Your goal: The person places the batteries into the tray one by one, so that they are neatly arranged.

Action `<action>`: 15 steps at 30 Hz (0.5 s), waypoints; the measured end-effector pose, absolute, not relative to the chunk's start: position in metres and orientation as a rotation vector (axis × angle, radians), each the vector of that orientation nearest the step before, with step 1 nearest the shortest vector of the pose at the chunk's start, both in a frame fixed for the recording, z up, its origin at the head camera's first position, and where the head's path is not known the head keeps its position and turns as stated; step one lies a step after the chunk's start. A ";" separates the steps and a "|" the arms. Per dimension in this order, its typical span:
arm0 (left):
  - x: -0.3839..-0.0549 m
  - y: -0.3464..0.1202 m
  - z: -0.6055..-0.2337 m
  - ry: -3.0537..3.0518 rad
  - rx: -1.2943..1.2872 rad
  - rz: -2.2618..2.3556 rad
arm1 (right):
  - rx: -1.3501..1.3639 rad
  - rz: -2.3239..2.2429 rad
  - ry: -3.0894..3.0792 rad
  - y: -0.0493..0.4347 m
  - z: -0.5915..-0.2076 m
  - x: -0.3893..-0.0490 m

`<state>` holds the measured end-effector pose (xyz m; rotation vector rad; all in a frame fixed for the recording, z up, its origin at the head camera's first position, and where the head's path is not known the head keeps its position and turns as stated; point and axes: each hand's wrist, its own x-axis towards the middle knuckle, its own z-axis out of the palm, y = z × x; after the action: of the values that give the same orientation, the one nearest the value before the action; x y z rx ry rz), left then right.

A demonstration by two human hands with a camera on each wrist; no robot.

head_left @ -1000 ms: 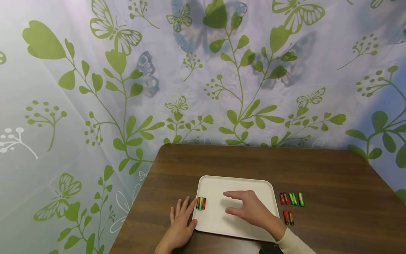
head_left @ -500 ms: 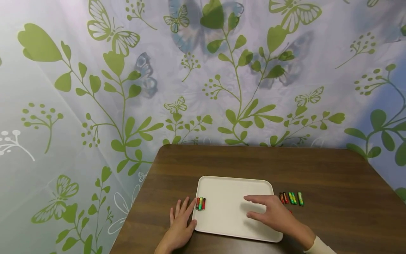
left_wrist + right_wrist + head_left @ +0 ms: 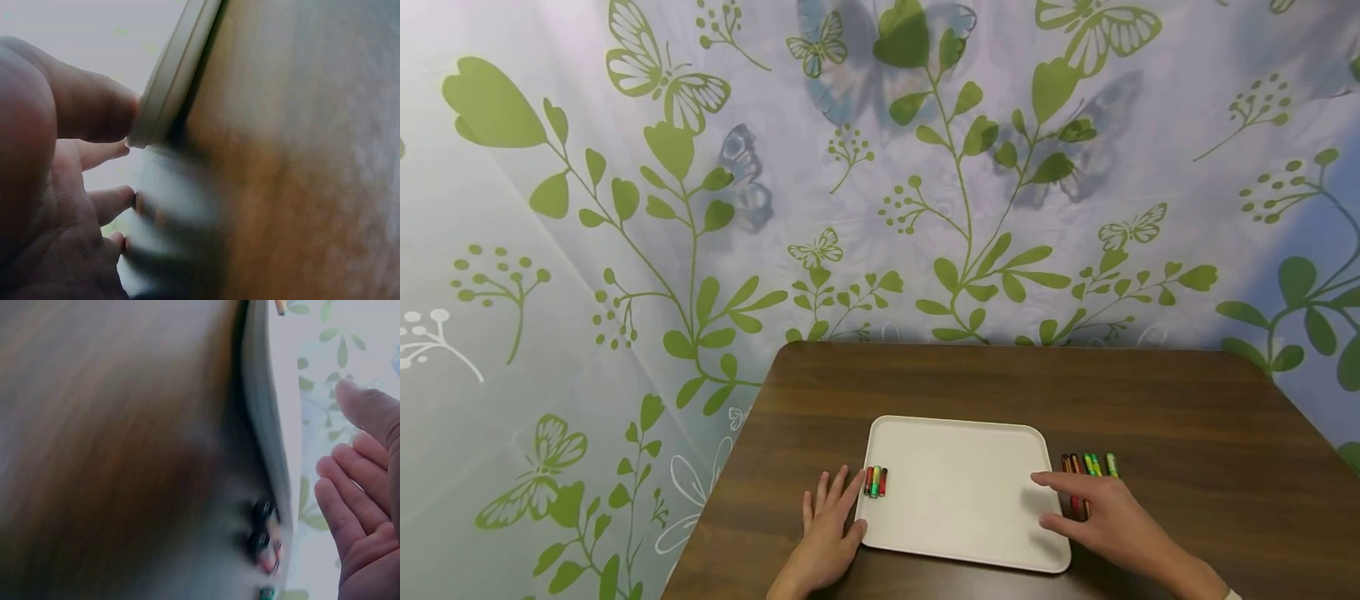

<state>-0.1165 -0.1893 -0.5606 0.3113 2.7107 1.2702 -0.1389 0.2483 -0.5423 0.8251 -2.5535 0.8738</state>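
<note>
My left hand point(image 3: 826, 533) lies with spread fingers along the left edge of a cream rectangular tray point(image 3: 958, 500). In the left wrist view, its thumb point(image 3: 94, 106) touches the tray's rim point(image 3: 169, 81). Three small batteries point(image 3: 876, 482), red and green, lie side by side on the tray near that hand. My right hand point(image 3: 1105, 517) hovers at the tray's right edge, thumb and fingers apart, holding nothing. Behind and under it on the table are several red and green batteries point(image 3: 1092, 462), some partly hidden by the hand. Two dark-ended batteries point(image 3: 265, 534) show in the right wrist view.
The tray sits on a dark brown wooden table point(image 3: 955, 379) with rounded corners. A curtain point(image 3: 865, 183) printed with green leaves and butterflies hangs behind the table and along its left side.
My right hand has moved right, from over the tray's middle to its right edge, now covering parts of the batteries on the table. My left hand, the tray and its batteries stay put.
</note>
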 end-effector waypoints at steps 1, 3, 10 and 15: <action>-0.116 -0.189 -0.561 2.712 0.311 1.268 | 0.810 0.857 -2.568 0.253 -0.543 -0.137; -0.116 -0.190 -0.561 2.713 0.309 1.263 | 0.792 0.842 -2.593 0.263 -0.544 -0.134; -0.117 -0.189 -0.560 2.713 0.308 1.263 | 0.770 0.814 -2.611 0.293 -0.547 -0.124; -0.117 -0.190 -0.559 2.703 0.310 1.266 | 0.701 0.761 -2.638 0.309 -0.549 -0.119</action>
<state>-0.1168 -0.1896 -0.5594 0.3101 2.7026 1.2665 -0.1190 0.3093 -0.5489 0.7010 -2.6383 0.7608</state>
